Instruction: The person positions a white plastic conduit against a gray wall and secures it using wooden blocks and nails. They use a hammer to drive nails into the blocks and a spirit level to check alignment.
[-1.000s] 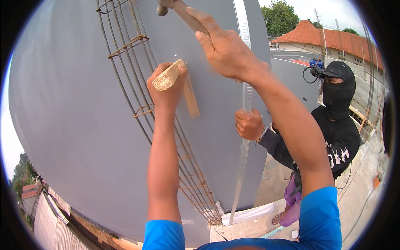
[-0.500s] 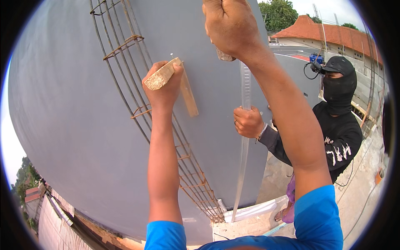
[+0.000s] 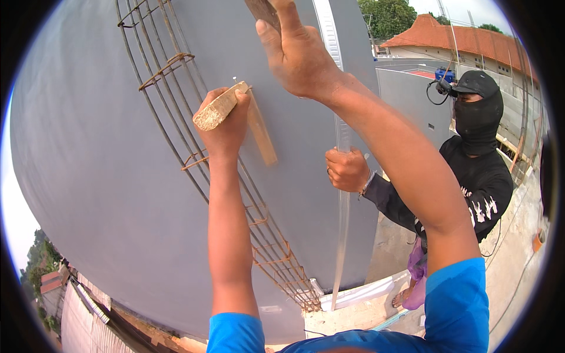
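Observation:
My left hand (image 3: pixel 225 132) is closed around a short block of pale wood (image 3: pixel 218 112), its rough cut end toward me. A thin nail (image 3: pixel 235 79) stands up from the block's far part. Just right of the hand, a narrow wooden strip (image 3: pixel 261 132) slants down along the grey wall. My right hand (image 3: pixel 303 62) is raised at the top, gripping a brown wooden handle (image 3: pixel 262 12). The handle's far end is outside the picture, so the tool's kind does not show. Its near end is hidden by the hand.
A rusty rebar cage (image 3: pixel 170 70) runs down the smooth grey wall (image 3: pixel 112 153). At right, a co-worker in black (image 3: pixel 471 153) holds a long pale straight bar (image 3: pixel 343 217) upright with one hand (image 3: pixel 347 170). Low at left lies a corrugated roof (image 3: pixel 82 323).
My right hand has swung left and tilted, bringing the brown handle into view at the top. My left hand and the wood block have shifted slightly left in the picture.

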`<control>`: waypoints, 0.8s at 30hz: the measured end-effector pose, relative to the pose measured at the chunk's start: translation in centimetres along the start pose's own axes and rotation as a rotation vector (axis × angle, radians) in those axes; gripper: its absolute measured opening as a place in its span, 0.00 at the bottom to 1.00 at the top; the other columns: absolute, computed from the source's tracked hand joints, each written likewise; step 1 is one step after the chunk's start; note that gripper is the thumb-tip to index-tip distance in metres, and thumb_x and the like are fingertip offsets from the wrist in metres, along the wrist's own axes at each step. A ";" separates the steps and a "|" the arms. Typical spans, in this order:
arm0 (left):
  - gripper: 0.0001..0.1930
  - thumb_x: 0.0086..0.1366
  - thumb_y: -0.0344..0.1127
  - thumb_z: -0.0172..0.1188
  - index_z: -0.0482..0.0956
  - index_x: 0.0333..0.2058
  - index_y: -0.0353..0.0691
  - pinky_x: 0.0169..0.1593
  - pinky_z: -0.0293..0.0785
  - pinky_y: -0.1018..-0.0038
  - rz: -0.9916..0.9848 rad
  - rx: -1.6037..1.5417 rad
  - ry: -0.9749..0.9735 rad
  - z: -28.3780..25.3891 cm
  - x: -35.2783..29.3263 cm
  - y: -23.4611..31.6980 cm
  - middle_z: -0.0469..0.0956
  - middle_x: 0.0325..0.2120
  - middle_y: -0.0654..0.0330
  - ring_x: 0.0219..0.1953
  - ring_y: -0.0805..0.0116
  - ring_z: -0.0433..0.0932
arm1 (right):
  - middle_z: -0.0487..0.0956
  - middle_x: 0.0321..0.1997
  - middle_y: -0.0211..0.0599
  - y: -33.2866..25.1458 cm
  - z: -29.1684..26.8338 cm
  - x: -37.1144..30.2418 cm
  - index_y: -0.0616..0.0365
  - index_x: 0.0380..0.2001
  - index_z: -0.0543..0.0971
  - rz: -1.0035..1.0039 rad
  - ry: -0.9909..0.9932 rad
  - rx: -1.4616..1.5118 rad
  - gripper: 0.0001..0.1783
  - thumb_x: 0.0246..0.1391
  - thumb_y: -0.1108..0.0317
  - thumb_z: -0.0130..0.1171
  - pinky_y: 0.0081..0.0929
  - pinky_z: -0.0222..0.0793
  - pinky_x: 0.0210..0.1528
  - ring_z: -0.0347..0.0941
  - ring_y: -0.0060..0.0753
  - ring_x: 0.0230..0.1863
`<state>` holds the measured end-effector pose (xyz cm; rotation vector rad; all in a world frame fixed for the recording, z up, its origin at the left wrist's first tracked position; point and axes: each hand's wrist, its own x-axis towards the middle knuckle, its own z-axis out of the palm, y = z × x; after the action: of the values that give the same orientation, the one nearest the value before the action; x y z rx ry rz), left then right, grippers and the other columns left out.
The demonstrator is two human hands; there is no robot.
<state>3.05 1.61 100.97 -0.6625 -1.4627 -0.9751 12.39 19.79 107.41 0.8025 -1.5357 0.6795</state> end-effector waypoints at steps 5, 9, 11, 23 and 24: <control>0.14 0.64 0.40 0.74 0.86 0.40 0.36 0.41 0.84 0.70 0.017 0.053 0.017 -1.5 -0.6 -1.3 0.87 0.30 0.59 0.33 0.69 0.87 | 0.80 0.23 0.45 -0.8 -0.1 -0.6 0.43 0.73 0.66 0.314 -0.563 -0.286 0.24 0.78 0.60 0.46 0.50 0.77 0.32 0.80 0.46 0.23; 0.14 0.64 0.41 0.75 0.86 0.40 0.35 0.42 0.84 0.70 -0.010 0.014 0.016 -0.6 -0.4 -0.8 0.88 0.31 0.58 0.33 0.68 0.87 | 0.83 0.25 0.39 -1.5 -1.6 2.4 0.39 0.76 0.60 0.081 -0.080 -0.108 0.26 0.80 0.55 0.42 0.44 0.84 0.31 0.83 0.44 0.23; 0.14 0.64 0.40 0.75 0.86 0.40 0.35 0.42 0.84 0.70 -0.024 -0.035 0.024 0.1 -0.1 -0.2 0.88 0.31 0.58 0.33 0.68 0.87 | 0.83 0.26 0.39 0.0 -1.0 1.5 0.37 0.77 0.59 0.020 -0.014 -0.023 0.27 0.80 0.55 0.42 0.43 0.85 0.31 0.83 0.43 0.24; 0.15 0.63 0.40 0.73 0.86 0.41 0.35 0.42 0.84 0.70 -0.011 0.003 0.007 0.2 -0.3 -0.4 0.88 0.31 0.58 0.35 0.67 0.88 | 0.83 0.25 0.39 2.2 -0.4 -0.1 0.36 0.80 0.51 0.005 -0.224 -0.102 0.31 0.79 0.59 0.43 0.43 0.86 0.31 0.84 0.45 0.25; 0.15 0.63 0.40 0.73 0.86 0.41 0.35 0.42 0.84 0.70 0.000 0.021 0.007 0.0 0.0 -0.5 0.88 0.31 0.58 0.34 0.67 0.88 | 0.83 0.26 0.40 2.1 0.5 -1.5 0.36 0.81 0.51 0.012 -0.307 -0.110 0.32 0.79 0.59 0.42 0.43 0.86 0.32 0.85 0.45 0.26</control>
<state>2.68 1.34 100.90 -0.6432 -1.4647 -0.9596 10.48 20.81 105.89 0.8426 -1.8394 0.4909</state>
